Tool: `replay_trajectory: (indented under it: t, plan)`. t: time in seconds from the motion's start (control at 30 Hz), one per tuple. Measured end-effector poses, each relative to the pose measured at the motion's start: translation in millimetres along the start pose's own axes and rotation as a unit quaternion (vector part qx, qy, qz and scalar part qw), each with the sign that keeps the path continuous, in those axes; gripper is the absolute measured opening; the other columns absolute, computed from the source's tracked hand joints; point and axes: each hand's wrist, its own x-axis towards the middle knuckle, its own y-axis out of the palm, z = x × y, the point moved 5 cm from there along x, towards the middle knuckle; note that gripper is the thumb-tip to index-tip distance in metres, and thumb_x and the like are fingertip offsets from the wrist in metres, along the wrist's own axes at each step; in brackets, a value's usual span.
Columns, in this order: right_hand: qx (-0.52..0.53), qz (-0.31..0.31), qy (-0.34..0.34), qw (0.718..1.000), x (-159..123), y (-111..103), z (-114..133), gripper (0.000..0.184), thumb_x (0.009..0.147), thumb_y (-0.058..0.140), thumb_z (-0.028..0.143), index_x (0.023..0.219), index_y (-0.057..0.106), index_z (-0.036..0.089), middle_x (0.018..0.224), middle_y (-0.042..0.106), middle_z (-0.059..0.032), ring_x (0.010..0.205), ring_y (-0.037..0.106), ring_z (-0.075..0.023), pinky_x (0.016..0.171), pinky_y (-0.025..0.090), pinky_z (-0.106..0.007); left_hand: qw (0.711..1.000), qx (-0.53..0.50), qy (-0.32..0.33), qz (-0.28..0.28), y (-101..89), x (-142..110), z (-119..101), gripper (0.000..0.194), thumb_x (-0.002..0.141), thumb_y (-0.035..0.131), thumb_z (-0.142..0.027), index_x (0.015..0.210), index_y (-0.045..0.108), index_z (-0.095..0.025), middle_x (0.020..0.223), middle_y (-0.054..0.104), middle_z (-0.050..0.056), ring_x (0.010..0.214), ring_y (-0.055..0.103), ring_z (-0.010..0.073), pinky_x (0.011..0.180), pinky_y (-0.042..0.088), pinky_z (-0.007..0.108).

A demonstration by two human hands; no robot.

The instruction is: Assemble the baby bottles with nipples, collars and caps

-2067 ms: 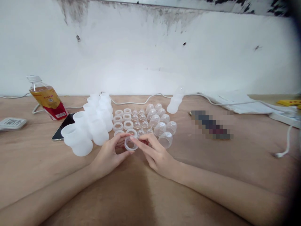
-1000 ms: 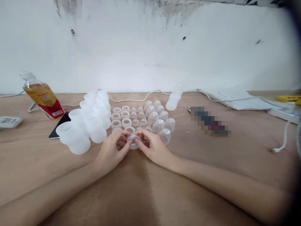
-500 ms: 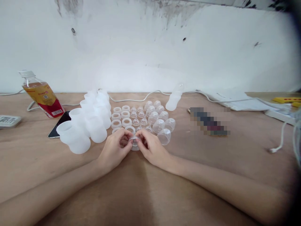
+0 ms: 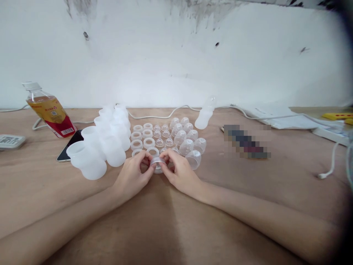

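My left hand (image 4: 139, 170) and my right hand (image 4: 177, 170) meet at centre, thumbs and fingers closed on opposite sides of a clear baby bottle teat (image 4: 157, 161). It sits at a translucent collar ring (image 4: 158, 170); my fingers partly hide how the two fit together. Just beyond lie two columns of collar rings (image 4: 149, 142) and, beside them, two columns of clear teats (image 4: 159, 142). Clear dome caps (image 4: 186, 146) stand to the right of these. Frosted bottle bodies (image 4: 93, 162) are grouped on the left.
A frosted bottle with a clear cap (image 4: 204, 117) stands near the wall. A drink bottle (image 4: 53, 114) and a phone (image 4: 70, 145) are on the left. A pixelated object (image 4: 245, 141) lies right, with a white cable (image 4: 332, 162) and white sheet (image 4: 275, 119) beyond.
Earlier my left hand held the collar ring tilted, with my right fingers at its edge. Both hands have since come together on the teat at the ring. The view has shifted slightly.
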Motion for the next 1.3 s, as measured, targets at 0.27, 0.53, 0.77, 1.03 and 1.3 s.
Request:
replay_trajectory:
  t: [0.27,0.53,0.77,1.03,1.3]
  plan:
    - [-0.018,0.007,0.001,1.000,-0.9,1.8,-0.3,0.004,0.079,0.041,0.013,0.079,0.041,0.017,0.069,0.046,0.0014,0.059,0.044,-0.0089,0.055,0.036,-0.022,1.000,0.017,0.018,-0.016,1.6,2.5,-1.2,0.002,0.075,0.049,-0.018,0.074,0.047,-0.017,0.067,0.054,-0.002,0.061,0.051,0.0107,0.056,0.039,0.022]
    - [0.032,0.051,0.028,0.998,-3.5,3.7,-0.7,0.018,0.077,0.045,0.016,0.093,0.036,0.020,0.074,0.050,0.0016,0.060,0.046,-0.0091,0.057,0.038,-0.023,0.999,0.031,0.021,-0.028,-2.8,-2.5,2.4,0.005,0.076,0.049,-0.022,0.080,0.046,-0.019,0.063,0.049,-0.004,0.053,0.045,0.0095,0.051,0.036,0.021]
    - [0.061,0.043,0.038,0.996,-3.2,2.0,-4.6,0.019,0.072,0.046,0.010,0.088,0.040,0.020,0.078,0.051,0.0009,0.069,0.050,-0.0097,0.060,0.041,-0.022,0.997,0.068,0.016,0.010,0.9,-3.4,2.8,0.009,0.076,0.049,-0.020,0.082,0.043,-0.020,0.059,0.047,-0.006,0.050,0.044,0.0091,0.050,0.033,0.020]
    - [0.064,0.043,0.062,0.995,-3.4,3.9,-5.1,0.018,0.071,0.046,0.010,0.084,0.040,0.020,0.066,0.047,0.0041,0.056,0.045,-0.0077,0.053,0.039,-0.021,0.995,0.096,0.035,0.017,4.2,-2.2,0.5,0.009,0.074,0.047,-0.017,0.079,0.040,-0.020,0.059,0.046,-0.006,0.050,0.044,0.0099,0.049,0.032,0.021]
    - [0.037,0.032,0.071,0.996,-1.2,3.6,-6.1,0.020,0.068,0.046,0.007,0.081,0.039,0.020,0.063,0.045,0.0055,0.053,0.043,-0.0068,0.052,0.038,-0.020,0.993,0.112,0.040,0.024,7.6,-0.2,1.2,0.011,0.073,0.046,-0.015,0.079,0.039,-0.021,0.065,0.049,-0.005,0.054,0.047,0.0104,0.050,0.032,0.021]
